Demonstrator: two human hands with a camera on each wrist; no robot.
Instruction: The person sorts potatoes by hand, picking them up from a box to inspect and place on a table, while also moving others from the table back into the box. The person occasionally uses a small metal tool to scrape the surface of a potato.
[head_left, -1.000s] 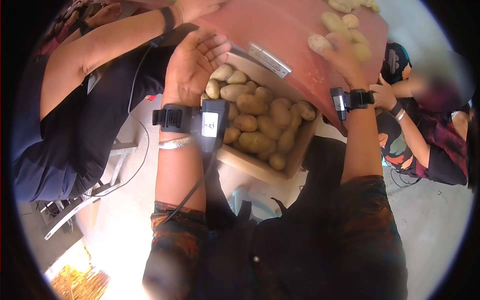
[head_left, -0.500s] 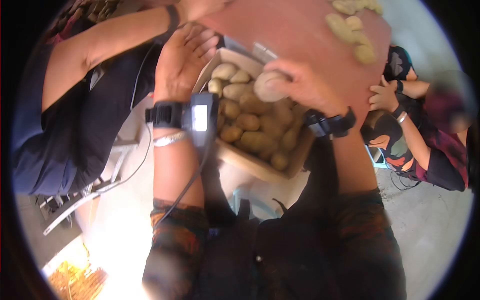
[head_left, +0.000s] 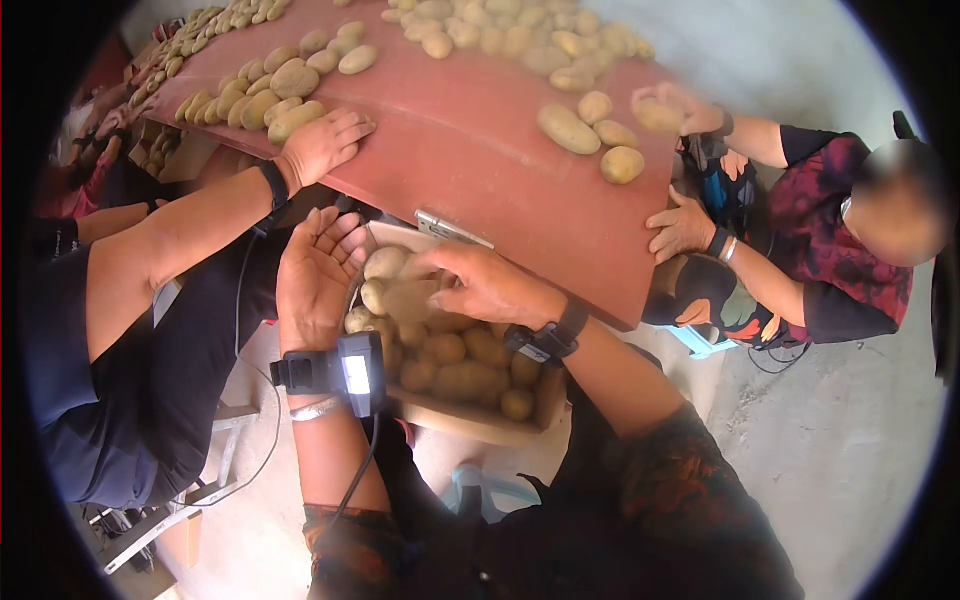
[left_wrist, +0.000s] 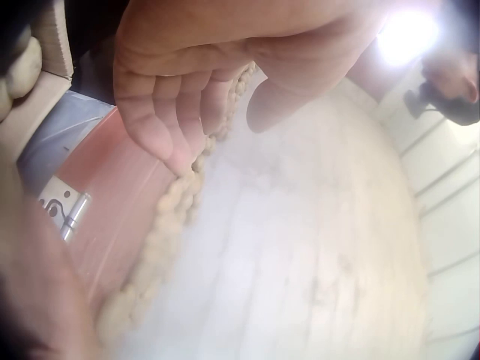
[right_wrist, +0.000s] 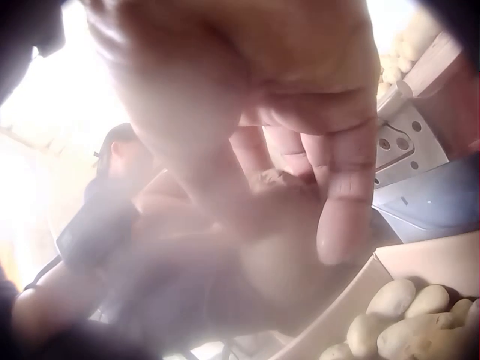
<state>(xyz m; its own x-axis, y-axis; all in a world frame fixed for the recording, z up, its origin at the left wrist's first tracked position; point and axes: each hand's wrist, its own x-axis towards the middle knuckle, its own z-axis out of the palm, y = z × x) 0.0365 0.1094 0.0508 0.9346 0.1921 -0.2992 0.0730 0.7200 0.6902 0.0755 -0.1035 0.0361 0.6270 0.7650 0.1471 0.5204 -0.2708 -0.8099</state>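
Note:
My left hand (head_left: 318, 275) is held palm up at the left side of a cardboard box (head_left: 455, 425), fingers loosely bent and nothing in the palm. Several potatoes (head_left: 465, 380) fill the box. Over its far part reaches my right hand (head_left: 490, 285), with thumb and fingers parted. A large potato (head_left: 408, 300) lies just below those fingertips, its far side partly hidden by them. In the right wrist view, straight fingers (right_wrist: 346, 202) hang above a blurred round shape. The left wrist view shows relaxed left fingers (left_wrist: 169, 127) beyond the box edge.
A red table (head_left: 450, 140) stands beyond the box, with a metal hinge (head_left: 452, 230) at its near edge. Potato piles (head_left: 510, 30) lie along its far side. At right, another person's hand (head_left: 665, 108) handles a potato; at left, a neighbour's hand (head_left: 322, 150) rests on the table.
My right hand went from potatoes on the table to the box, carrying a potato, and its fingers now stand parted over it. The head view has tilted up, showing more table. My left hand stays palm up.

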